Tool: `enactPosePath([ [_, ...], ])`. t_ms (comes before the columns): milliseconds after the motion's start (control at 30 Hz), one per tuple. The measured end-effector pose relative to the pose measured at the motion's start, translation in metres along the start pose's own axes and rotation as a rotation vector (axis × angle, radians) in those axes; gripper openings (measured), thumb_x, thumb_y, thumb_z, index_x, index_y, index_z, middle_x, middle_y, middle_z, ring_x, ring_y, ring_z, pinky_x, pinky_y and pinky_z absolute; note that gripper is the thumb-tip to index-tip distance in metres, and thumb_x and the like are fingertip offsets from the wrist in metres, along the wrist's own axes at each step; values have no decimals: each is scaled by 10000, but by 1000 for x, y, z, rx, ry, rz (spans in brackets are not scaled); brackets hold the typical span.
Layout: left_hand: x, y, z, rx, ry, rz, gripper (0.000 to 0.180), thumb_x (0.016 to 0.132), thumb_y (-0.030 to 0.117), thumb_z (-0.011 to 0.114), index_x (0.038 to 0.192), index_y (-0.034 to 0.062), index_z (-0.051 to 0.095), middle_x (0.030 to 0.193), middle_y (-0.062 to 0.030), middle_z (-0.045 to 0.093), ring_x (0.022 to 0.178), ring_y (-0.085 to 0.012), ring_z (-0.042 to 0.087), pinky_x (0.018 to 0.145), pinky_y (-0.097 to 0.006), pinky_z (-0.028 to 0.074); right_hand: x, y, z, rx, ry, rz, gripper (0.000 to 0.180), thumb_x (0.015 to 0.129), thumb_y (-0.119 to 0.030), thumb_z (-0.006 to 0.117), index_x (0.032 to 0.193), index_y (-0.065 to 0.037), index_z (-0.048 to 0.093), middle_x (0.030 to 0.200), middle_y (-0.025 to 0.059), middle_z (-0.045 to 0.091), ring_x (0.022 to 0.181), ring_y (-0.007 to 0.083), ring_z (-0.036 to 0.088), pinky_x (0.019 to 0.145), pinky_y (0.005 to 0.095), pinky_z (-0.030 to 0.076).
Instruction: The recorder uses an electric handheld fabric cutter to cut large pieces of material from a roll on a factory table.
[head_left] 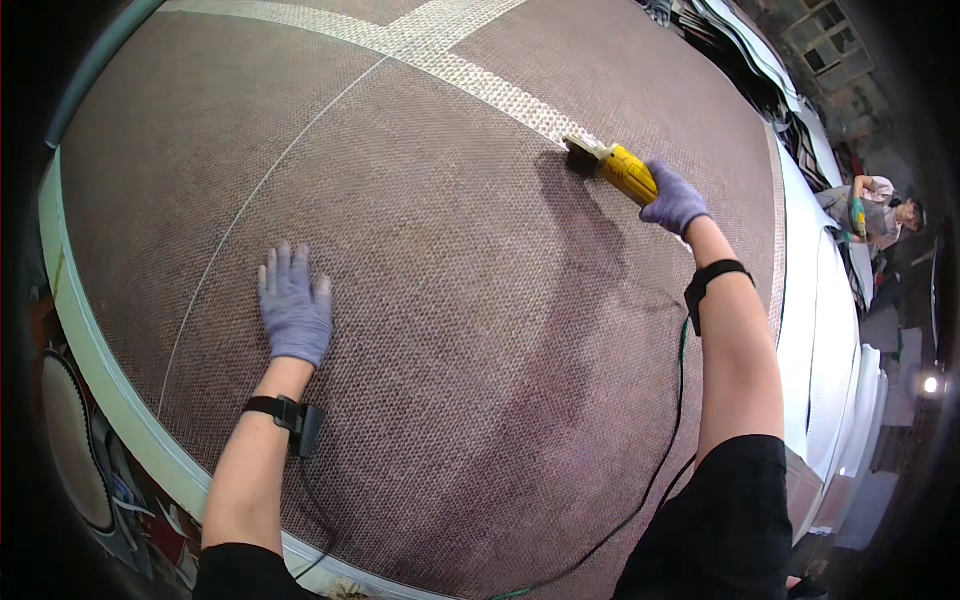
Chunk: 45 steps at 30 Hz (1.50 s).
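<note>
I can find no package, label, sign or screen anywhere in my head view. The stacked things along the far upper right edge are too small and blurred for me to tell whether any is a package.
</note>
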<state>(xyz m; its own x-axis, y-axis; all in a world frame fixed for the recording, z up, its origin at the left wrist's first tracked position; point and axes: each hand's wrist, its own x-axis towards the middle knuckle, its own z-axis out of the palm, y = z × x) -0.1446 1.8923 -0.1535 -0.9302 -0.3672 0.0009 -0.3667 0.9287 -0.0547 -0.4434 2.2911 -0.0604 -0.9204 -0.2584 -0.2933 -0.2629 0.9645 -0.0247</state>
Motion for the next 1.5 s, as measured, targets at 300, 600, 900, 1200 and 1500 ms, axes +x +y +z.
enactPosePath([
  [300,7,-2,-9,-87,-13,-93,571,890,344,447,1361,47,319,1446,-166,246,1366,-291,164,1132,-410,80,28,2,-2,43,29,-116,643,605,-154,691,1200,-115,453,1051,179,605,1005,344,576,847,397,470],
  [600,8,-5,-2,-77,42,-56,574,874,321,486,1357,49,338,1434,-161,275,1355,-295,195,1122,-420,102,69,-58,-5,60,9,-175,646,603,-150,684,1209,-139,459,1066,154,602,1025,331,569,864,397,462],
  [900,11,-12,-4,-88,-40,-33,635,879,403,425,1368,17,302,1441,-217,229,1365,-334,148,1117,-463,58,99,-126,-10,61,-2,-150,643,605,-142,685,1206,-144,457,1049,161,608,1013,336,578,851,396,467],
  [1200,15,-16,-18,-180,-102,52,622,869,429,403,1346,35,343,1435,-221,232,1345,-364,174,1100,-500,70,118,-187,-22,90,-32,-76,629,628,-112,682,1212,-136,451,1059,166,606,1013,341,580,852,409,471],
  [1500,19,-24,-14,-394,-235,264,544,877,425,364,1321,114,407,1411,-178,286,1332,-359,198,1082,-530,81,142,-248,-33,29,-13,-59,652,619,-130,675,1229,-147,447,1071,173,602,1019,334,578,873,392,463],
])
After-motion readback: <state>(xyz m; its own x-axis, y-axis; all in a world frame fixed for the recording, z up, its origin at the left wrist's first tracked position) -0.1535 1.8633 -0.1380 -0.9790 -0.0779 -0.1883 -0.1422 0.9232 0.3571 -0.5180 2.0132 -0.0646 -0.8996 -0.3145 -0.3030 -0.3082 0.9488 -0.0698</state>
